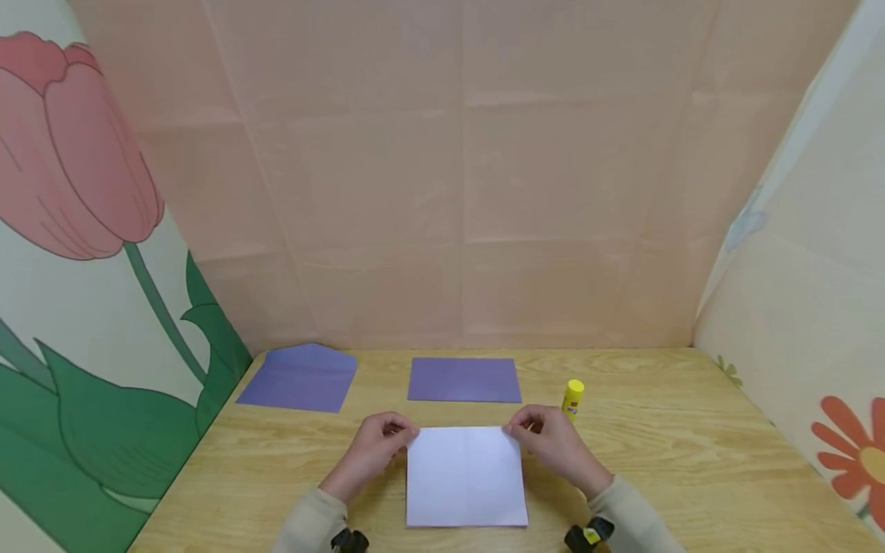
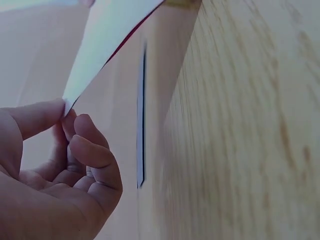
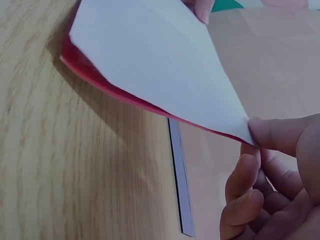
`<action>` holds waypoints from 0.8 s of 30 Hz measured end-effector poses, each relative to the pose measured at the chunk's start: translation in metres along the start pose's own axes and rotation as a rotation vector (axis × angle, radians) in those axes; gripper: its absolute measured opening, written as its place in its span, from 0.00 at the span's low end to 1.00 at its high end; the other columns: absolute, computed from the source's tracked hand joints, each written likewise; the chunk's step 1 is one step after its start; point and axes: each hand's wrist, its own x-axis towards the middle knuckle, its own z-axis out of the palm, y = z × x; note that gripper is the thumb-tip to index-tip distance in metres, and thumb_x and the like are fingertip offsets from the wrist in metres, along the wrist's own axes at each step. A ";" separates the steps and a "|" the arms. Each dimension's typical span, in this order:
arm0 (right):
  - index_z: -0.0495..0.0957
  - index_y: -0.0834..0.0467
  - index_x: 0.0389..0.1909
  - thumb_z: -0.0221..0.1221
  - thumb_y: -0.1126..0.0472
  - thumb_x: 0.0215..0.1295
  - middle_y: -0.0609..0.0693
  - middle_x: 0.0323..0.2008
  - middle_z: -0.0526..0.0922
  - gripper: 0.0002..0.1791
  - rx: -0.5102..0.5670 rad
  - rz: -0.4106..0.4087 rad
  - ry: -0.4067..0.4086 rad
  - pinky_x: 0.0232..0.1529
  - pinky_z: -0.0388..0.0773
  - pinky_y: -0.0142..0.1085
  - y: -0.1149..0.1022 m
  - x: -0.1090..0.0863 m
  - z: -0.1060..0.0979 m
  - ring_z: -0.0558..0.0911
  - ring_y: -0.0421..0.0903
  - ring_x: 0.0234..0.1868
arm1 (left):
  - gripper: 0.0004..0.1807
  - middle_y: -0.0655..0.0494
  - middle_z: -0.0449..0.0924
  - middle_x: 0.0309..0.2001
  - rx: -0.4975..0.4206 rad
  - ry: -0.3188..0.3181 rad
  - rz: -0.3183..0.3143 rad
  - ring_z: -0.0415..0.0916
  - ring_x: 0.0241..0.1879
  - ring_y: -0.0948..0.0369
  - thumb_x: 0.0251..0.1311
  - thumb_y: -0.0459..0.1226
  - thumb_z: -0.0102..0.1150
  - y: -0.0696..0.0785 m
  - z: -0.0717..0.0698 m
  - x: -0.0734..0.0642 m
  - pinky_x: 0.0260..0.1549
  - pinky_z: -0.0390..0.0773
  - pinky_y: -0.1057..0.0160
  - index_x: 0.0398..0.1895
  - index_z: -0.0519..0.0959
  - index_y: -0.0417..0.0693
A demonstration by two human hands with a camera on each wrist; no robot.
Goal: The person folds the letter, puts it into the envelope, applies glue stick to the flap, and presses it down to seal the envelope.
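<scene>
A white sheet of paper [image 1: 465, 480] with a faint upright crease down its middle is held by its two far corners. My left hand [image 1: 376, 449] pinches the far left corner between thumb and index finger, the other fingers curled loosely. At the far right corner my right hand [image 1: 551, 444] pinches the paper the same way. Red shows under the white face along the side edge in the right wrist view, where the white paper [image 3: 150, 60] bows and its near end stands apart from the red layer [image 3: 95, 80].
Behind the paper lies a flat purple rectangle [image 1: 465, 380]. Further left is a purple envelope-like piece [image 1: 299, 384] with a pointed flap. A yellow glue stick [image 1: 573, 398] stands just beyond my right hand. The wooden table [image 1: 691, 461] meets a pinkish-beige backdrop [image 1: 442, 192].
</scene>
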 end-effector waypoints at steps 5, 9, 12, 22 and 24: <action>0.82 0.54 0.29 0.64 0.60 0.67 0.48 0.26 0.80 0.06 -0.004 0.039 0.016 0.20 0.71 0.32 0.001 0.001 0.001 0.74 0.44 0.24 | 0.10 0.54 0.78 0.30 0.013 0.006 0.000 0.73 0.28 0.58 0.68 0.38 0.61 -0.001 -0.002 0.001 0.21 0.71 0.64 0.39 0.81 0.38; 0.83 0.55 0.29 0.63 0.61 0.67 0.48 0.25 0.80 0.06 -0.002 0.026 0.014 0.19 0.70 0.32 0.004 0.002 0.000 0.74 0.44 0.23 | 0.10 0.54 0.79 0.30 0.015 0.001 0.010 0.74 0.28 0.58 0.69 0.37 0.60 -0.003 -0.002 0.002 0.21 0.71 0.65 0.40 0.82 0.36; 0.83 0.56 0.30 0.62 0.62 0.68 0.48 0.25 0.79 0.06 0.007 0.018 0.008 0.19 0.70 0.32 0.004 0.002 -0.001 0.74 0.43 0.23 | 0.10 0.53 0.80 0.31 0.025 -0.002 0.013 0.75 0.29 0.57 0.70 0.36 0.58 0.001 -0.002 0.000 0.21 0.70 0.65 0.40 0.81 0.35; 0.82 0.58 0.33 0.60 0.61 0.71 0.52 0.23 0.77 0.07 0.037 -0.023 -0.025 0.19 0.69 0.31 0.001 0.001 -0.002 0.73 0.42 0.22 | 0.11 0.53 0.80 0.31 0.008 -0.033 0.027 0.76 0.29 0.56 0.71 0.40 0.58 -0.001 -0.003 0.001 0.21 0.70 0.62 0.43 0.81 0.38; 0.82 0.58 0.34 0.59 0.61 0.71 0.53 0.23 0.77 0.07 0.044 -0.024 -0.034 0.19 0.69 0.31 -0.001 0.000 -0.002 0.73 0.42 0.23 | 0.11 0.53 0.79 0.31 0.023 -0.039 0.023 0.75 0.30 0.55 0.70 0.40 0.58 -0.001 -0.002 0.002 0.22 0.71 0.62 0.43 0.82 0.40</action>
